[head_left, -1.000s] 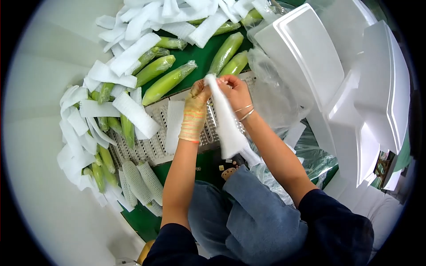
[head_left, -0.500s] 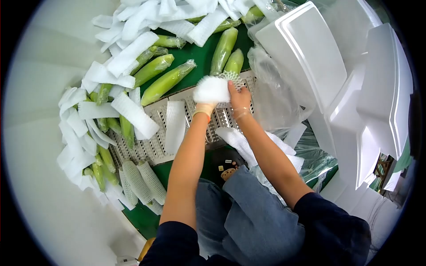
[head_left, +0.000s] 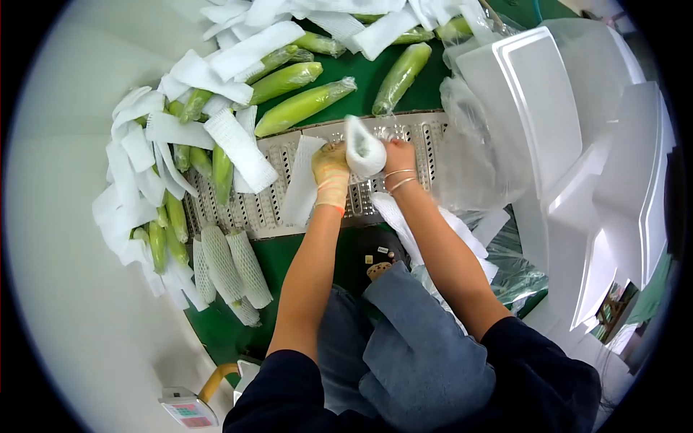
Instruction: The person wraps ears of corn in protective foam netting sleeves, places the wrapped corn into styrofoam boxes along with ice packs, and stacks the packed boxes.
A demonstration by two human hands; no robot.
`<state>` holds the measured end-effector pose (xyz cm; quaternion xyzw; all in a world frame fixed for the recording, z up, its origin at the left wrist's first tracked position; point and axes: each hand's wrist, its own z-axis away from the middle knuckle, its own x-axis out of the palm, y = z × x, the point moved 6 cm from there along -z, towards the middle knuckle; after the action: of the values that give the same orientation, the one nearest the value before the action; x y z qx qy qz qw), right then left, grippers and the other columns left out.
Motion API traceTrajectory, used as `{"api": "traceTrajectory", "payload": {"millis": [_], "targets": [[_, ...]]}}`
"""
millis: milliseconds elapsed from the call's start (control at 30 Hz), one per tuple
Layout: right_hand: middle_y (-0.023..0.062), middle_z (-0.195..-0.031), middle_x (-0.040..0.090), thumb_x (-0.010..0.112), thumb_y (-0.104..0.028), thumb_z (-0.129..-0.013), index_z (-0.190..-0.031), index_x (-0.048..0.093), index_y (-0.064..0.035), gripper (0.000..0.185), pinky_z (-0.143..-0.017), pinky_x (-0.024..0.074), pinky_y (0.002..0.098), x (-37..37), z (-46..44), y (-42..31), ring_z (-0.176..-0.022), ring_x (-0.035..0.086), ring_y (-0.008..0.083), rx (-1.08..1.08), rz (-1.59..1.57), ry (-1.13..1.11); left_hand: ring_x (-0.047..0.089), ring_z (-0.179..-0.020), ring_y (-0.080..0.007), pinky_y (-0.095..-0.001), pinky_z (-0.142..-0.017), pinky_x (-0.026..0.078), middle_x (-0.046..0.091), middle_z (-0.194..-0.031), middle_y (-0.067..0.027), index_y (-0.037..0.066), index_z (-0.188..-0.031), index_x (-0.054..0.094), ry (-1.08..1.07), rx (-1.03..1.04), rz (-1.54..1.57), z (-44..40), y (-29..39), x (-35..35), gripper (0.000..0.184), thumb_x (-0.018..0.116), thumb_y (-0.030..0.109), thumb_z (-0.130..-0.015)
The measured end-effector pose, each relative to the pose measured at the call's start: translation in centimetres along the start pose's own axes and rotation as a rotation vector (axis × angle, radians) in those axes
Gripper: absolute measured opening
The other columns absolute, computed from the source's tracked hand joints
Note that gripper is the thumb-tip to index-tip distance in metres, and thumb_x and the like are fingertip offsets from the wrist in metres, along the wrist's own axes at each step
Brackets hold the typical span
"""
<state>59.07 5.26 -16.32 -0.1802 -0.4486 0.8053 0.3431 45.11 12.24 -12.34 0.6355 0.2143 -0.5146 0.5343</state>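
Since half a second ago, one vegetable beyond the hands has left its spot beside an oblong green vegetable in clear film (head_left: 402,78), and the white tubular foam sleeve (head_left: 365,149) now gapes upward. Left hand (head_left: 330,164), in a yellowish knit glove, and right hand (head_left: 401,156) curl their fingers closed against its sides, fingertips hidden. Nearer, the right forearm partly covers loose white foam netting (head_left: 395,216). Net-wrapped pale cylinders (head_left: 222,267) lie left, before the perforated grey metal plate (head_left: 267,209). Farther, white foam strips (head_left: 242,54) overlie more vegetables; white foam boxes (head_left: 530,101) crowd the right.
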Motion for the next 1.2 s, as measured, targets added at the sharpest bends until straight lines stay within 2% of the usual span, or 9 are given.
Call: {"api": "traceTrajectory", "payload": {"millis": [100, 200, 267, 400, 600, 733, 833, 1000, 1200], "targets": [[0.0222, -0.068, 0.063, 0.068, -0.017, -0.067, -0.080, 0.062, 0.0117, 0.032, -0.057, 0.0471, 0.0374, -0.2, 1.4, 1.7, -0.058, 0.062, 0.0252, -0.131, 0.320, 0.287, 0.063, -0.081, -0.0251, -0.0344, -0.071, 0.047, 0.066, -0.088, -0.0175, 0.001, -0.089, 0.063, 0.201, -0.403, 0.664, 1.4, -4.6, 3.7, 0.016, 0.059, 0.015, -0.083], [0.0221, -0.080, 0.067, 0.059, -0.023, -0.078, -0.089, 0.065, 0.0079, 0.033, -0.063, 0.0502, 0.0388, 0.1, -2.8, 5.9, -0.069, 0.065, 0.0280, -0.218, 1.027, -0.134, 0.063, -0.084, -0.0260, -0.0317, -0.076, 0.048, 0.064, -0.098, -0.0189, -0.003, -0.109, 0.059, 0.354, 0.007, 1.075, 1.9, -1.7, -0.8, 0.026, 0.053, 0.008, -0.087], [0.0241, -0.081, 0.066, 0.053, -0.023, -0.082, -0.088, 0.066, 0.0084, 0.034, -0.065, 0.0506, 0.0386, 1.1, 3.2, 1.8, -0.071, 0.066, 0.0280, 0.078, 0.568, -0.265, 0.062, -0.090, -0.0263, -0.0310, -0.081, 0.047, 0.063, -0.102, -0.0193, -0.003, -0.119, 0.055, 0.027, -0.046, 0.103, 5.9, -1.5, -3.4, 0.032, 0.049, 0.003, -0.088], [0.0124, -0.082, 0.066, 0.057, -0.028, -0.086, -0.101, 0.064, 0.0012, 0.034, -0.068, 0.0490, 0.0316, 3.8, 15.4, -5.6, -0.075, 0.061, 0.0158, -0.116, 0.894, -0.830, 0.058, -0.093, -0.0243, -0.0318, -0.086, 0.043, 0.062, -0.100, -0.0184, -0.006, -0.120, 0.051, -0.209, -0.229, 1.281, 9.5, -1.8, -7.3, 0.053, 0.063, 0.026, -0.079], [0.0054, -0.081, 0.061, 0.056, -0.012, -0.087, -0.100, 0.059, 0.0016, 0.019, -0.067, 0.0479, 0.0251, -13.3, 20.6, -19.9, -0.073, 0.058, 0.0112, -0.247, 0.567, -0.465, 0.056, -0.109, -0.0323, -0.0349, -0.094, 0.044, 0.056, -0.117, -0.0260, -0.010, -0.127, 0.042, 0.299, -0.776, 0.958, 25.7, -14.6, -18.9, 0.087, 0.078, 0.038, -0.064], [0.0079, -0.063, 0.058, 0.053, -0.004, -0.085, -0.082, 0.059, 0.0025, 0.009, -0.053, 0.0489, 0.0269, -24.4, 27.6, -21.9, -0.057, 0.060, 0.0141, -0.092, 1.203, -0.533, 0.050, -0.118, -0.0337, -0.0387, -0.097, 0.041, 0.051, -0.130, -0.0194, 0.008, -0.138, 0.038, 0.307, -0.834, 0.263, 34.8, -24.2, -19.3, 0.082, 0.070, 0.042, -0.070], [0.0133, -0.076, 0.066, 0.055, -0.005, -0.083, -0.085, 0.060, 0.0038, 0.010, -0.063, 0.0533, 0.0288, -30.1, 37.6, -18.5, -0.066, 0.065, 0.0184, 0.380, 1.367, -0.877, 0.056, -0.109, -0.0273, -0.0337, -0.092, 0.045, 0.056, -0.122, -0.0162, 0.009, -0.130, 0.048, 0.371, -0.776, 0.401, 40.1, -14.9, -24.2, 0.056, 0.065, 0.027, -0.080], [0.0139, -0.107, 0.059, 0.065, 0.002, -0.072, -0.108, 0.049, -0.0037, 0.040, -0.083, 0.0476, 0.0343, -35.6, 45.7, -12.6, -0.098, 0.060, 0.0280, 0.123, 1.141, -0.904, 0.061, -0.098, -0.0172, -0.0284, -0.087, 0.047, 0.065, -0.102, -0.0105, -0.003, -0.105, 0.060, 0.020, -0.774, 1.904, 51.1, 4.5, -19.8, 0.022, 0.063, 0.004, -0.085], [0.0122, -0.096, 0.058, 0.068, -0.007, -0.073, -0.100, 0.052, -0.0024, 0.032, -0.073, 0.0501, 0.0336, -32.6, 46.7, -13.0, -0.089, 0.061, 0.0273, -0.228, 1.232, -0.762, 0.061, -0.090, -0.0219, -0.0295, -0.080, 0.049, 0.063, -0.100, -0.0082, 0.004, -0.105, 0.064, -0.313, -0.379, 0.765, 53.8, 14.9, -22.4, 0.036, 0.076, 0.018, -0.074]]}}
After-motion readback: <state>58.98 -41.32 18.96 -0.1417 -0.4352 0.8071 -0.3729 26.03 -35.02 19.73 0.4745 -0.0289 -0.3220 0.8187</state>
